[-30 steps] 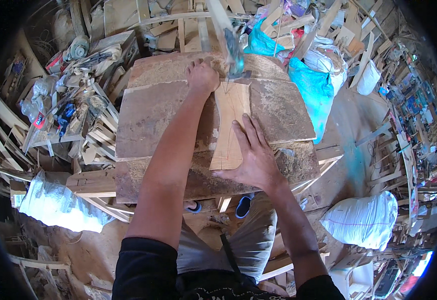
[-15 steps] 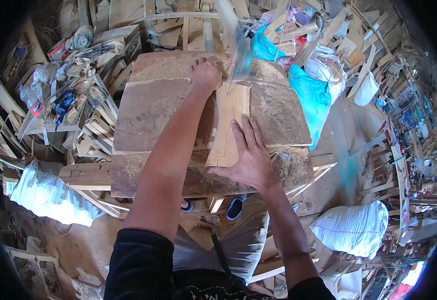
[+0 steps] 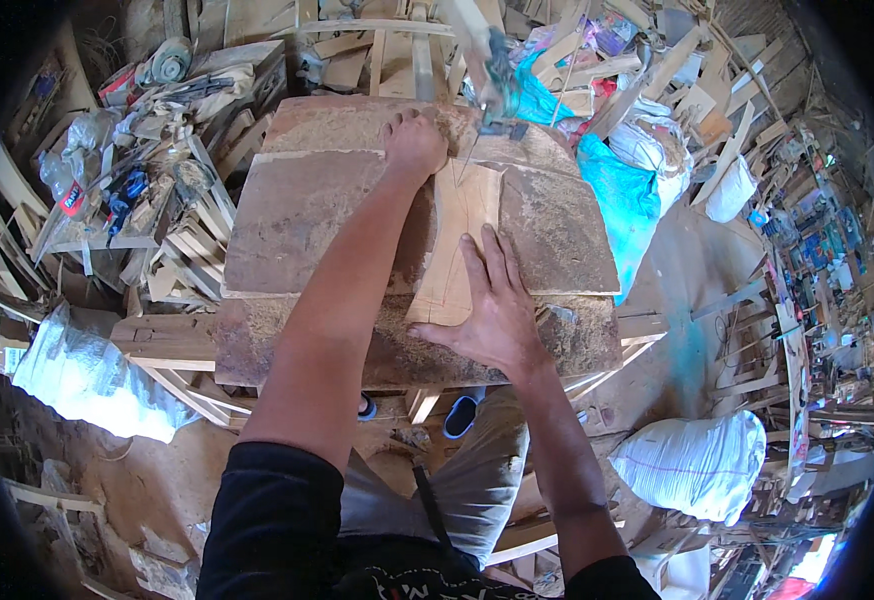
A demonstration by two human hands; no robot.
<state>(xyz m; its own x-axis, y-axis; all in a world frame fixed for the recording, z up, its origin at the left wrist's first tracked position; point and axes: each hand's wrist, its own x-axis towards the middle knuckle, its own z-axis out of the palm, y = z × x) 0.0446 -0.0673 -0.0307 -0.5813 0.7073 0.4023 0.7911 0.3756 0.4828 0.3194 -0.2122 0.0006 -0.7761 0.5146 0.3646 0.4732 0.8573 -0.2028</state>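
A pale wooden piece (image 3: 462,240), narrow-waisted and marked with pencil lines, lies flat on a brown, dusty worktable (image 3: 307,225). My right hand (image 3: 497,320) is spread over its near right part, thumb along the near edge and fingers pressing its right side. Beside the far left corner of the wood rests my left hand (image 3: 415,145), its fingers slightly bent on the tabletop and its thumb hidden. Over the far end hangs a metal machine head (image 3: 499,95) on a wooden arm. A thin dark line like a saw blade runs from it down to the wood.
Sawdust covers the table's far and near strips. Turquoise sacking (image 3: 617,210) hangs at its right side. Offcuts and a side bench (image 3: 107,240) crowd the left. A full white sack (image 3: 692,465) stands on the floor at right. Wood scraps pile up behind.
The machine head over the far end, blurred before, now shows sharper and in a different position. Both hands and the wood keep their places on the table; the whole view has shifted slightly.
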